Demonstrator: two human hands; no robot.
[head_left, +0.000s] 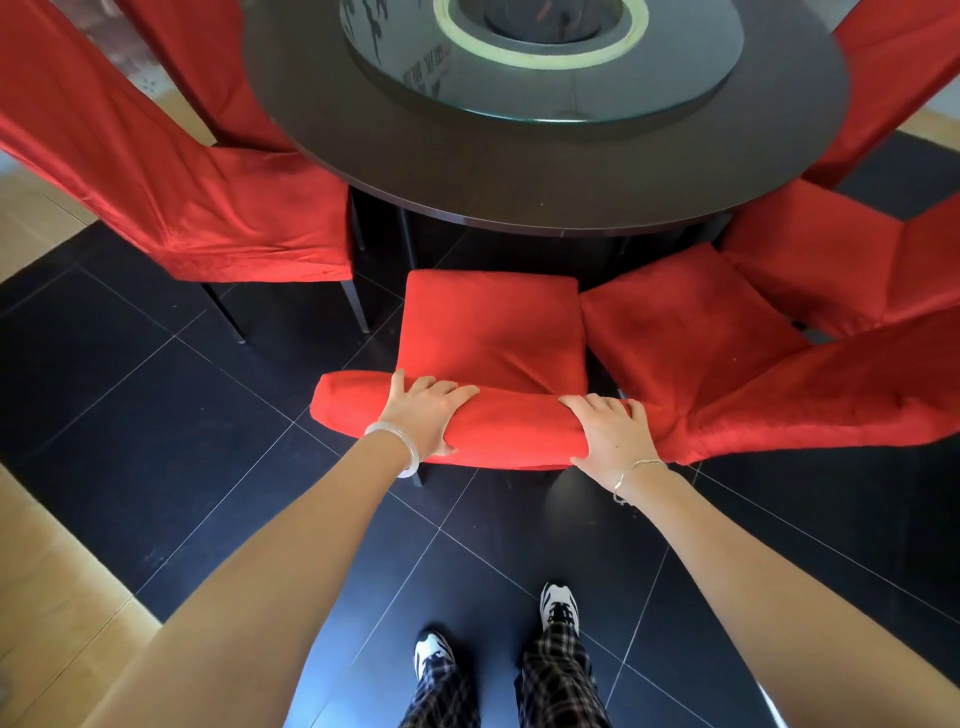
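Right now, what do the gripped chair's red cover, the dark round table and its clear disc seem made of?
Red chair cover: soft napped fabric, perhaps velvet; matte, creased beside the left hand and right hand. Dark round table: probably stained wood or veneer, low sheen. Clear round disc: glass, greenish edge, reflections.

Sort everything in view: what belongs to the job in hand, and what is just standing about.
In hand:
middle chair
left hand and right hand, both gripping the top of its backrest

Standing about:
table
turntable
left chair
right chair
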